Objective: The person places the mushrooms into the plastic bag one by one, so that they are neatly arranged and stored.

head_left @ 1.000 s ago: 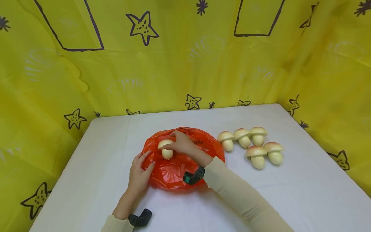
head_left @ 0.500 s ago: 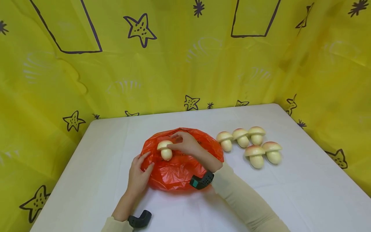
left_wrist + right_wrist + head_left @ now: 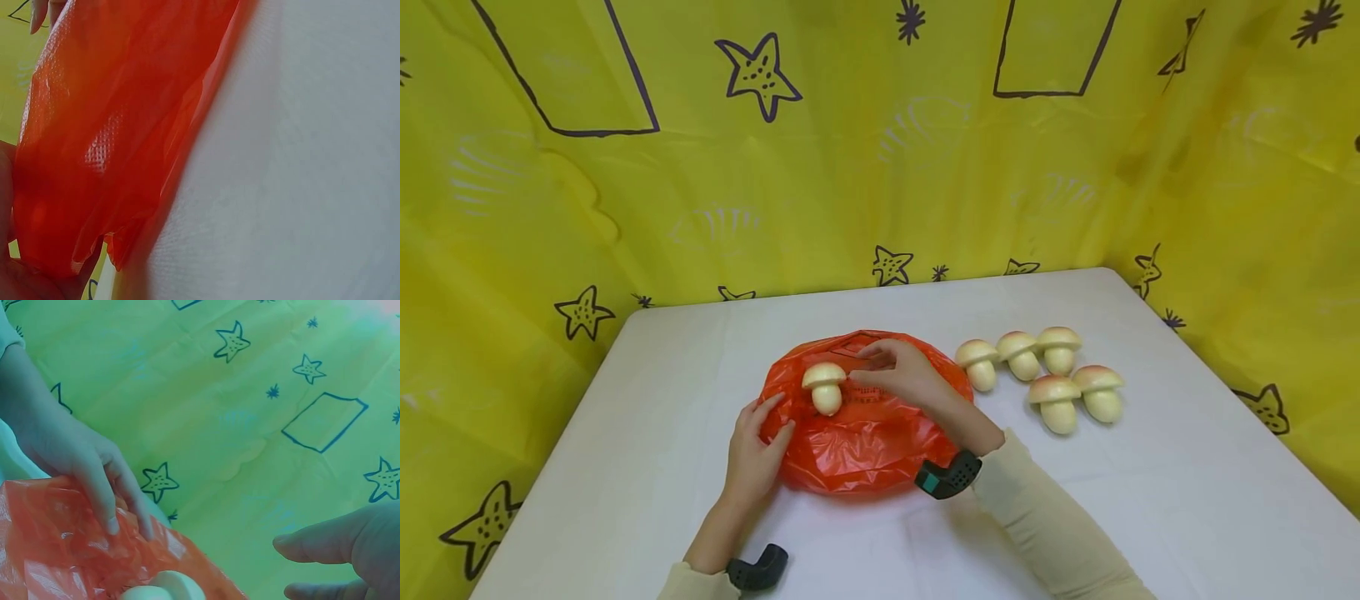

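Note:
A toy mushroom, with a pale stem and cream cap, lies on a red plastic bag spread in a rounded shape on the table. My left hand rests against the bag's left edge, thumb and fingers spread and touching the plastic. Just right of the mushroom, my right hand hovers above the bag with its fingers apart and nothing between them. In the right wrist view, the left hand's fingers lie on the crinkled bag, and the mushroom is partly cut off by the lower edge.
Several similar mushrooms with reddish cap tops lie to the right of the bag. The white table is bordered behind and at the sides by a yellow curtain printed with starfish.
My right hand has let go of the mushroom and drawn away to the right. The mushroom stays on the bag, and the left hand keeps its place at the bag's edge.

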`<action>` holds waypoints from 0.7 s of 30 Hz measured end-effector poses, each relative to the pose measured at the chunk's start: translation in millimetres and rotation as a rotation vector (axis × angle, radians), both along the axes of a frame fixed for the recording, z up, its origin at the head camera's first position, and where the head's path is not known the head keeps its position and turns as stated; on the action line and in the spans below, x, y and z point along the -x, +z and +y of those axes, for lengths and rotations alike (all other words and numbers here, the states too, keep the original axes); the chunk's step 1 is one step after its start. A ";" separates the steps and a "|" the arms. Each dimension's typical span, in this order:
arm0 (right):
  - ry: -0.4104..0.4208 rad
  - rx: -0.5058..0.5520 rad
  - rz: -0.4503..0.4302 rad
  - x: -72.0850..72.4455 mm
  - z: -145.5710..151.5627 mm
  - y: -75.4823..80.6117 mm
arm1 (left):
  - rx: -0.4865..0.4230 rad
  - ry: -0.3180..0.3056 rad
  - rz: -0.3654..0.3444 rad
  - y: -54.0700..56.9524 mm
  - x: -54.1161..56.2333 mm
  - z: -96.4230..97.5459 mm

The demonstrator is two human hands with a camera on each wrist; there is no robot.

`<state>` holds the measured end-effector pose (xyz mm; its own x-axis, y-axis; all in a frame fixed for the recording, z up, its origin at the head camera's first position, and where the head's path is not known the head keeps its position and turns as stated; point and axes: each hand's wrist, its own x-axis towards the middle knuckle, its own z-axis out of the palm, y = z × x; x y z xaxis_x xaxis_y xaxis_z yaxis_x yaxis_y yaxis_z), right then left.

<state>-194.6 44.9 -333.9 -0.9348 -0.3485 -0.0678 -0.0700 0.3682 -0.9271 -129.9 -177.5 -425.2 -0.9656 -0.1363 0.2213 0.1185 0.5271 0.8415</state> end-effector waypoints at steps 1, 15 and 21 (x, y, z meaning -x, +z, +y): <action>0.000 0.010 -0.002 -0.3 2.0 0.7 | 0.002 0.000 0.002 -0.1 0.0 -0.2; -0.029 0.044 -0.007 -1.1 31.0 3.8 | -0.007 -0.005 -0.055 2.7 -0.2 -2.3; -0.051 0.065 -0.044 -0.6 47.4 3.2 | -0.010 -0.005 -0.063 2.6 -0.1 -1.9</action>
<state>-194.1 92.2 -330.7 -0.9481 -0.3056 -0.0877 -0.0117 0.3091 -0.9509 -129.8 -179.5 -422.7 -0.9783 -0.1335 0.1585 0.0674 0.5185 0.8524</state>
